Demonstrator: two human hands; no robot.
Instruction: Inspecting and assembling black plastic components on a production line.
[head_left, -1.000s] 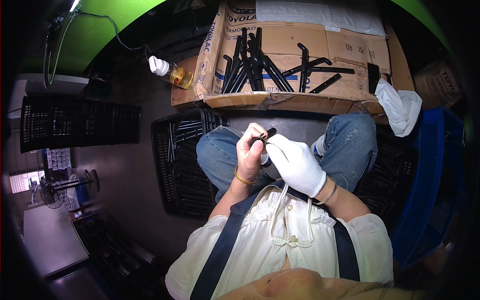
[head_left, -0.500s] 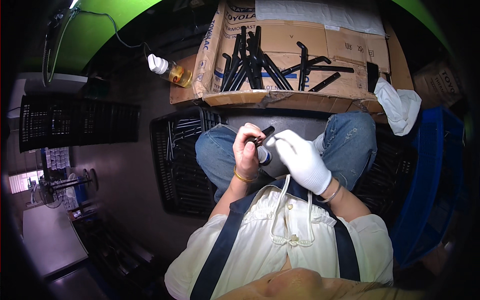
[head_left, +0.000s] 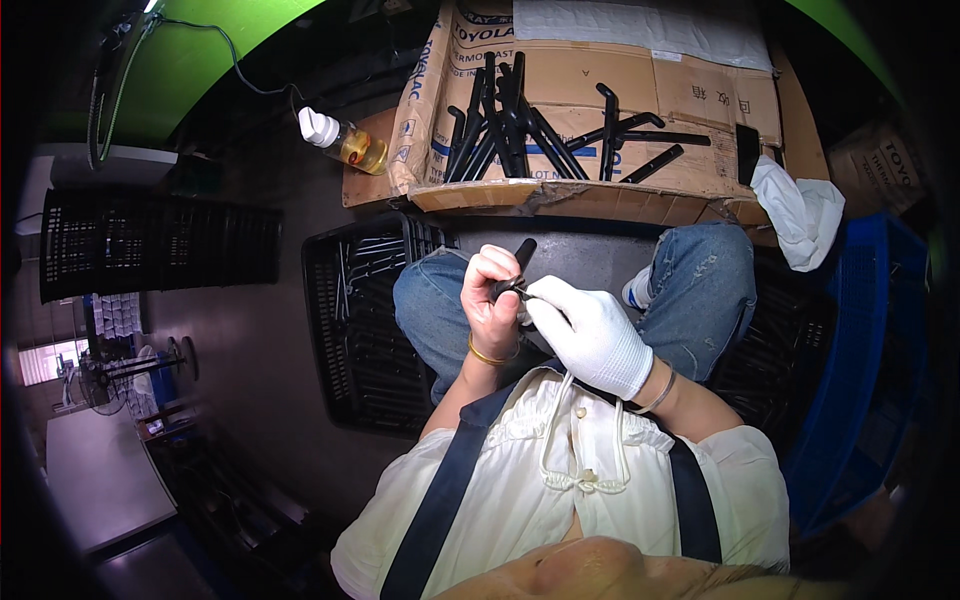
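My bare left hand [head_left: 487, 295] is wrapped round a black plastic tube [head_left: 525, 253], whose far end sticks up past the fingers. My right hand [head_left: 592, 335] wears a white knitted glove. Its thumb and fingertips are pinched together at the near end of the tube, against the left fingers. Whatever small thing the pinch holds is too small to make out. In front of my knees, several black bent tubes [head_left: 515, 120] lie piled on a flattened cardboard box [head_left: 690, 95].
Left of my legs stands a black crate [head_left: 318, 330] full of dark parts; another dark crate [head_left: 815, 345] is at my right, beside a blue bin [head_left: 850, 370]. A yellow-liquid bottle [head_left: 362, 150] and a crumpled white cloth [head_left: 800, 212] flank the cardboard.
The gloved right hand has moved left and its fingertips now meet the tube. In my left hand the tube has turned to point more steeply away from me.
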